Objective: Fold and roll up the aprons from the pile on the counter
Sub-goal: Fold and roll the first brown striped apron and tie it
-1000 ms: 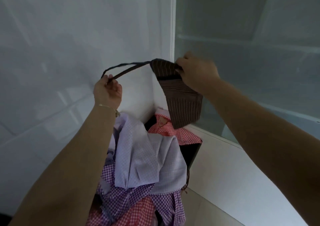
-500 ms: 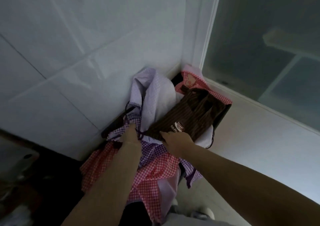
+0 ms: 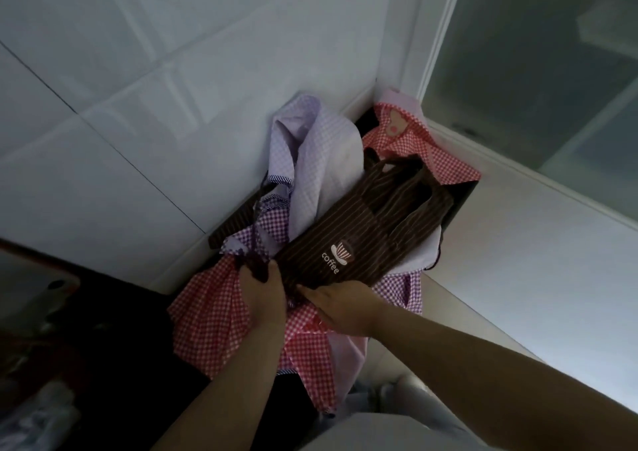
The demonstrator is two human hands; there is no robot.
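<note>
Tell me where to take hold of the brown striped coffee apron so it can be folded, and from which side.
Take the brown striped apron by its near hem, where the left hand and right hand already are, coming from the person's side. That edge lies flat and free on top of the pile of checked aprons; the far end is bunched with loose straps, so a grip there would probably tangle.

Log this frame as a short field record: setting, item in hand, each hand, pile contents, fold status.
setting: counter corner between tiled wall and frosted glass panel
item: brown striped apron with "coffee" print, lying on the pile
left hand: grips the apron's near corner with its dark ties
right hand: rests on the apron's near edge, fingers fairly straight
pile: red gingham apron, lilac check apron
fold status: not yet rolled
</note>
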